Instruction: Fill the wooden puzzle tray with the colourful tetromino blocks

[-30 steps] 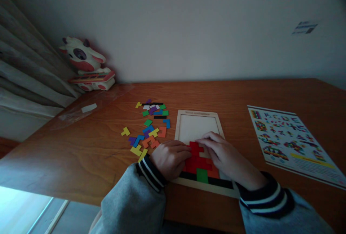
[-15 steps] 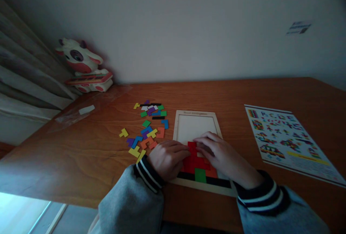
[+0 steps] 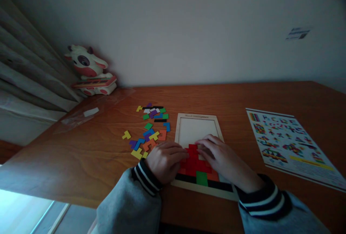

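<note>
A wooden framed board lies on the table, with red pieces, a green piece, orange and black pieces in its near part. My left hand is closed at the left side of the red pieces, fingertips touching them. My right hand rests over their right side, its fingers closed together on a red piece's edge. The far half of the board shows bare white. Loose coloured pieces lie left of the board, several partly overlapping.
A printed pattern sheet lies on the table to the right. At the back left sits a cow toy with a keyboard, near a curtain. Clear tape with a white label is stuck by the left edge.
The view has shifted slightly, so everything appears a little lower and further right. My left hand's fingertips have moved slightly back from the upper red piece; my right hand barely differs.
</note>
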Demonstrator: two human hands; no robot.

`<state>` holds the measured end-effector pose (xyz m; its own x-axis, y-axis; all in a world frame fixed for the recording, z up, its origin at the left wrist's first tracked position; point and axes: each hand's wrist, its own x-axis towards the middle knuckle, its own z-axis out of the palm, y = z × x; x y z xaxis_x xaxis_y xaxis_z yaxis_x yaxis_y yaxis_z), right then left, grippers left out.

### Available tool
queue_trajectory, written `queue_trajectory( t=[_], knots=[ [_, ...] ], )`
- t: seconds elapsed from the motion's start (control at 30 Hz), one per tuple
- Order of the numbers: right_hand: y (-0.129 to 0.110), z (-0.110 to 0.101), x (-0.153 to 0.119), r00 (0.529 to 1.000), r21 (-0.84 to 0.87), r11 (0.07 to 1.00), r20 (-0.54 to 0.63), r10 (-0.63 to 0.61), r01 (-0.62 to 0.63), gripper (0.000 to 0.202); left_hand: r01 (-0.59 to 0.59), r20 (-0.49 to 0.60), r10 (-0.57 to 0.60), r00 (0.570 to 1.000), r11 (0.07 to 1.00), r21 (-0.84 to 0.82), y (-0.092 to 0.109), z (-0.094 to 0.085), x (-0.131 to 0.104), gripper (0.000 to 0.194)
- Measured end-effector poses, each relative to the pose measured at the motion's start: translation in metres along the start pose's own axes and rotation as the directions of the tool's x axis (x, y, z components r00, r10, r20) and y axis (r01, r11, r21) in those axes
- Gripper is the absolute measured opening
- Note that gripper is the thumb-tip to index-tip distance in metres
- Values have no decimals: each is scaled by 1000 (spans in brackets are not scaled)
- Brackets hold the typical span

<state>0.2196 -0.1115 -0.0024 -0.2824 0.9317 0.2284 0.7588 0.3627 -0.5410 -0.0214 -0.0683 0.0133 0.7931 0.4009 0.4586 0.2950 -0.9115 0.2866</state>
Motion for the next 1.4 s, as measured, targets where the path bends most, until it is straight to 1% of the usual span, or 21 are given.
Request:
queue_trajectory(
  t=[0.1,0.2,0.37,0.47,0.5,0.57,0.67,0.7,0.77,0.83,0.9,0.97,1.03,1.13,1.2,1.27,1.33,1.4],
  knots=[
    [1,1,0,1000,-10,1000,-3,6,-6,18,-8,15,9,1000,1000,-15,6,9,2,39],
    [3,3,-1,1000,-8,1000,-6,7,-7,17,-11,22,12,1000,1000,-16,8,12,3,36],
    [6,5,-2,1000,8,1000,-6,1,-1,16,-14,29,14,999,1000,3,9,10,4,36],
    [6,5,-2,999,28,1000,-32,5,-4,18,-22,-13,22,1000,999,44,7,4,2,37],
    [6,5,-2,999,37,999,-42,9,-7,19,-2,-40,5,999,997,71,5,0,1,36],
    [5,4,-3,998,52,999,-54,17,-14,19,91,-110,-76,991,986,140,-3,-9,-5,33],
    [5,1,-5,998,45,999,-61,23,-20,18,294,-204,-248,947,924,243,-19,-26,-20,26],
    [5,0,-5,998,34,999,-64,17,-15,17,346,-211,-295,932,897,274,-24,-32,-27,23],
    [2,-3,-5,997,3,1000,-76,-4,4,17,415,-196,-369,909,848,329,-35,-43,-42,22],
    [-6,-5,-3,995,-29,999,-88,-36,33,16,437,-155,-409,899,824,360,-43,-50,-56,22],
    [-19,-7,4,995,-60,997,-77,-60,56,16,424,-101,-418,903,830,363,-48,-53,-68,21],
    [-35,-7,17,996,-101,992,-33,-80,76,18,407,-64,-412,909,846,344,-50,-52,-75,20],
    [-50,-3,35,993,-148,981,22,-120,122,20,405,-56,-410,910,857,317,-50,-50,-77,21],
    [-65,11,68,978,-132,973,116,-173,188,24,409,-43,-414,909,868,281,-48,-46,-74,21],
    [-68,23,87,971,-100,977,171,-168,187,29,414,-42,-418,907,871,264,-47,-45,-69,18],
    [-67,34,101,970,-101,979,185,-156,177,32,430,-54,-430,901,868,248,-48,-44,-64,15],
    [-65,41,109,973,-108,981,185,-139,161,32,460,-64,-458,886,856,235,-50,-45,-61,15],
    [-63,44,113,975,-104,984,188,-120,142,30,492,-49,-494,868,840,228,-52,-46,-58,19]
  ],
)
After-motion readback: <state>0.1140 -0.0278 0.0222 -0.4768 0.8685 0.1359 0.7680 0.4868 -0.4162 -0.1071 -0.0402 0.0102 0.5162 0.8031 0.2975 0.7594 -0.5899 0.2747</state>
